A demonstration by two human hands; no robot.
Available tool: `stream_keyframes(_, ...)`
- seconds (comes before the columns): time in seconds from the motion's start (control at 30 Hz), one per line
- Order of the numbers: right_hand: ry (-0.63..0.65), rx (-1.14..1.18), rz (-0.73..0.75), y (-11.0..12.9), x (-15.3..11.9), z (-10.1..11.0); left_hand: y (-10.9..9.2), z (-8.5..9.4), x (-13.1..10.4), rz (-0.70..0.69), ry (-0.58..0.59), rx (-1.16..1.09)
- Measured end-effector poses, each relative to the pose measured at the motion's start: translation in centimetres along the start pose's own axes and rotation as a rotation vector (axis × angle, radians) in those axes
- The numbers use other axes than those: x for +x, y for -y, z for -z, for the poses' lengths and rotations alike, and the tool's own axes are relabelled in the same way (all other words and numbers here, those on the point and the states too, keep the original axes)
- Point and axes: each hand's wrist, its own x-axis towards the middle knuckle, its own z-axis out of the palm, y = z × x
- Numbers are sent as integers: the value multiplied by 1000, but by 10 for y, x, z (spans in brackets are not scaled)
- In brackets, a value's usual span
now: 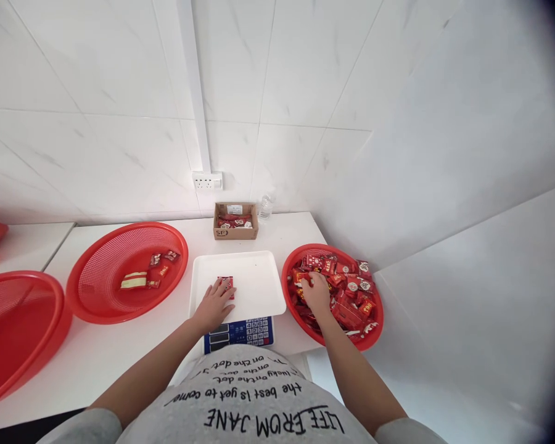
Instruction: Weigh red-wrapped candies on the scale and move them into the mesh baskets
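My left hand (214,304) rests on the left part of a white scale tray (259,287), its fingers spread over a small red packet (230,282). The packet lies flat, partly hidden under the fingers. On the right, my right hand (317,293) reaches into a red basket (378,333) full of red packets (349,311). Its fingers are pinched at the left side of the pile, and what they hold is too small to make out. Below the tray shows the blue keypad panel (240,333) of the scale.
A red basket (87,259) with a few packets stands left of the tray, another red basket (50,287) at the far left. Behind the tray are a cardboard box (235,234) holding packets and a clear plastic bottle (266,206). A tiled wall rises behind.
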Motion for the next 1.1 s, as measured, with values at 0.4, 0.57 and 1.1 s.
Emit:
stream_keyframes(0.4,204,394,219,84,-31,-35,4,-6,-1,-26,-30,-62)
stream_keyframes(0.57,529,189,550,82,-60,-59,6,-9,-2,-22,-83,-88)
stream_keyframes(1.1,508,20,518,66,-65,-63,-1,-4,9,-84,-69,-40)
